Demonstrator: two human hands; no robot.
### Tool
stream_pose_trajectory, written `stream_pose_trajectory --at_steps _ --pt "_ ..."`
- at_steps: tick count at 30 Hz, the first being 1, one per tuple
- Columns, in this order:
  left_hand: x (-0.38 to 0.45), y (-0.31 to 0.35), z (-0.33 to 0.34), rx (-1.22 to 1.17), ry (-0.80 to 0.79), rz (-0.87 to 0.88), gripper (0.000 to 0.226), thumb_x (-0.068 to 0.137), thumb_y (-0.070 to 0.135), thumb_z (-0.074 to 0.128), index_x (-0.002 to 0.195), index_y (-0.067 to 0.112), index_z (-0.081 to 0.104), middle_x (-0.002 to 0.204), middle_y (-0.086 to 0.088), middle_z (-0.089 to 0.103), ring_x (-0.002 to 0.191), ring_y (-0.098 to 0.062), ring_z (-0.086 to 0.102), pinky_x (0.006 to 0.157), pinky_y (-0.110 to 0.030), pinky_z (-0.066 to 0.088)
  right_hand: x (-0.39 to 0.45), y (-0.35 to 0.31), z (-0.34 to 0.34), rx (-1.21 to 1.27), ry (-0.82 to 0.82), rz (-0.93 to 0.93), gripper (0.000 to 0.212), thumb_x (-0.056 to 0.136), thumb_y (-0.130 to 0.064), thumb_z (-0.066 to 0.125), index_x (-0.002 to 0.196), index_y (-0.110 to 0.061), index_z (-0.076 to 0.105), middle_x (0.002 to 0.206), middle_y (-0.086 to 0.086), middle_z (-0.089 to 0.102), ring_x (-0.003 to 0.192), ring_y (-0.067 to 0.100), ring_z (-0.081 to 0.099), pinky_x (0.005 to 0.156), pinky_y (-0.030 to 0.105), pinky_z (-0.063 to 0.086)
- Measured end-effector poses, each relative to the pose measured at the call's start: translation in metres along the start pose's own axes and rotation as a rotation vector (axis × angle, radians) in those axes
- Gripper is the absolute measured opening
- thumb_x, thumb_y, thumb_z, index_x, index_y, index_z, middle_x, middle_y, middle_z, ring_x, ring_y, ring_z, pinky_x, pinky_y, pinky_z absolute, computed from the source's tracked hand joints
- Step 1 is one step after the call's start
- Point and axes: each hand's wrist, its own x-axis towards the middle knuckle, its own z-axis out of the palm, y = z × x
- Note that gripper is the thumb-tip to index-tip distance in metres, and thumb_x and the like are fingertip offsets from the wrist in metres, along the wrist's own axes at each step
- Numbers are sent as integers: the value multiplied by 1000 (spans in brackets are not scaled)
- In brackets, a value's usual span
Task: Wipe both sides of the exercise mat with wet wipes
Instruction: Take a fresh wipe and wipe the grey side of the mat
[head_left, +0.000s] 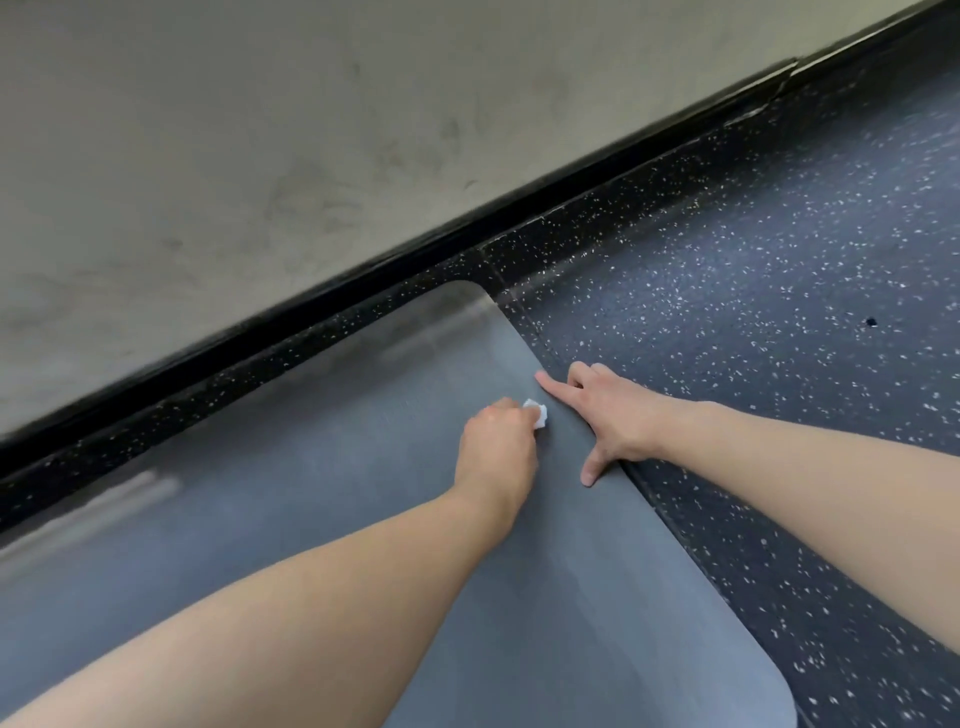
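Observation:
A grey exercise mat (322, 467) lies flat on the floor, its short edge running diagonally from the wall toward the lower right. My left hand (496, 449) grips a small white wet wipe (693, 415) pressed onto the mat near that edge; only a corner of the wipe shows past my fingers. My right hand (605, 410) rests on the mat's short edge, index finger and thumb stretched out flat on the mat, the other fingers curled over onto the floor.
Dark speckled rubber floor (753, 312) spreads to the right of the mat. A black skirting strip (363, 270) and a grey concrete wall (260, 130) run diagonally just beyond the mat's far long edge. Wet streaks shine on the mat near the wall.

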Motion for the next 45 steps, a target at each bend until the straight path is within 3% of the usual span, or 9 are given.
stream_pose_trajectory --at_steps 5,10,17,26,30,34,37,40,45 --pt "-62 32 34 -53 -71 52 25 80 3 63 95 22 59 76 0 47 61 -25 44 54 -32 29 -8 -6 -8 -26 10 -15 154 59 -65 95 169 -22 -3 139 5 35 124 24 37 109 30 36" --pt "-44 17 12 -253 -190 2 30 99 36 56 84 16 71 77 -11 68 74 -34 56 64 -35 45 -35 -21 -9 -202 75 12 146 54 -77 88 168 -26 11 143 3 36 125 25 38 103 39 47" --pt "-11 -20 -7 -280 64 -265 23 95 19 55 94 19 77 83 -14 72 86 -40 63 65 -33 44 -68 -22 13 -244 105 32 148 48 -81 86 167 -35 10 159 -3 25 135 24 34 107 40 46" --pt "-103 57 52 -102 -29 48 17 84 16 67 89 28 56 76 1 56 61 -24 58 51 -31 26 -74 -22 8 -276 103 17 148 50 -88 81 168 -33 10 163 -1 21 138 27 32 110 45 43" --pt "-145 68 91 -78 -119 126 45 57 9 81 83 34 54 64 9 46 47 -14 34 43 -24 21 -93 -18 18 -294 9 -44 142 65 -81 80 169 -27 -1 176 6 -6 160 34 6 126 46 26" --pt "-158 70 88 -182 -105 148 11 93 23 61 99 30 66 84 2 62 72 -26 62 58 -32 46 -142 -10 46 -318 -126 -92 158 55 -82 83 168 -24 -12 167 11 -39 160 33 -22 133 43 2" --pt "-146 63 71 -307 -128 103 29 100 39 46 95 23 69 86 -4 69 84 -31 64 69 -38 52 -185 -1 78 -339 -204 -92 167 52 -84 82 163 -23 -26 163 9 -45 156 33 -32 132 51 -3" --pt "-158 60 72 -318 24 -35 18 99 31 56 97 30 74 88 2 69 82 -27 64 70 -37 53 -215 9 106 -366 -222 -104 166 55 -86 80 162 -20 -29 163 6 -47 154 32 -37 131 53 -3" --pt "-207 101 104 -229 -96 54 25 95 18 51 105 29 70 99 6 63 85 -23 63 69 -34 49 -218 14 119 -322 -195 -143 164 55 -94 71 165 -16 -22 167 0 -41 155 33 -34 129 52 -10"
